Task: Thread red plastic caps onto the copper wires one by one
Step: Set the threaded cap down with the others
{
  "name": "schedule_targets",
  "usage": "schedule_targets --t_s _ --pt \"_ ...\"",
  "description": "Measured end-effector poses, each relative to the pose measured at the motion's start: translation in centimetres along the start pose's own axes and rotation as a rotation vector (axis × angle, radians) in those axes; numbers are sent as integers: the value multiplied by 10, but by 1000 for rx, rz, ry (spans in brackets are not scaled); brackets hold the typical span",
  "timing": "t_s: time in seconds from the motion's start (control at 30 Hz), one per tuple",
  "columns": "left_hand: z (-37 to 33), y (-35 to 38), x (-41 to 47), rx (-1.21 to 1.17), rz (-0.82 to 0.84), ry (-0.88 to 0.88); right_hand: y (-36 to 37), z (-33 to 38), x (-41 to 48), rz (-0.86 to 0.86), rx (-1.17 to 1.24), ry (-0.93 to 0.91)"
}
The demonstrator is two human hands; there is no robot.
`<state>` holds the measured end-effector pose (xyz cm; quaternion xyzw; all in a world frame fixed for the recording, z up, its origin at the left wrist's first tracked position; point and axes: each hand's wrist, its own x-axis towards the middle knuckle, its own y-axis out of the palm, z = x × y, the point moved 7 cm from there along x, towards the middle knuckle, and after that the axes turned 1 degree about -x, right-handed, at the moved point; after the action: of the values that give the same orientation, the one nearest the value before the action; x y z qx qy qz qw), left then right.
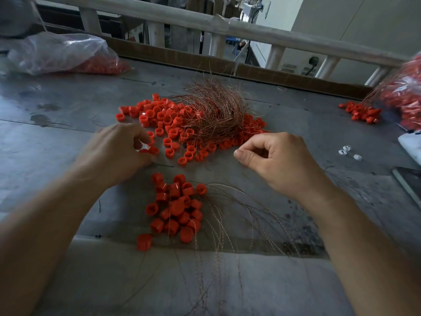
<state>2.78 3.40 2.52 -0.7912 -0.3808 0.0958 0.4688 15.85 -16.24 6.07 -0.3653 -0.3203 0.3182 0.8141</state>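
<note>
Currently: the loose red caps [164,119] lie heaped mid-table, and the copper wire bundle [216,110] rests across the heap's right part. Nearer the body sits a threaded batch [177,208], its wires trailing toward the table edge.

Step in hand, by my reading: fetch one cap and one wire. To do it well, isolate a single cap, turn its hole toward the wire end, and hold the wire close to its tip so it does not buckle.

Left hand [120,151]: palm down at the heap's near-left edge, fingers curled round an edge cap [145,151].

Right hand [273,156]: just right of the heap, fingers curled, thumb pressed to forefinger as in a pinch. Any wire there is too fine to confirm.

Table [68,106] grey. Plastic bag [63,53] of caps far left.
</note>
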Motion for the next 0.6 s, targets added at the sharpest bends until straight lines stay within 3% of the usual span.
schedule_targets --t_s 0.27,0.4,0.6 --pt "-3 -9 0 2 -129 59 4 -12 3 34 -129 63" --pt "-22 0 -7 -462 39 124 16 -10 6 57 -128 8" --pt "-42 13 -19 -493 132 237 22 1 9 -51 -97 -118"
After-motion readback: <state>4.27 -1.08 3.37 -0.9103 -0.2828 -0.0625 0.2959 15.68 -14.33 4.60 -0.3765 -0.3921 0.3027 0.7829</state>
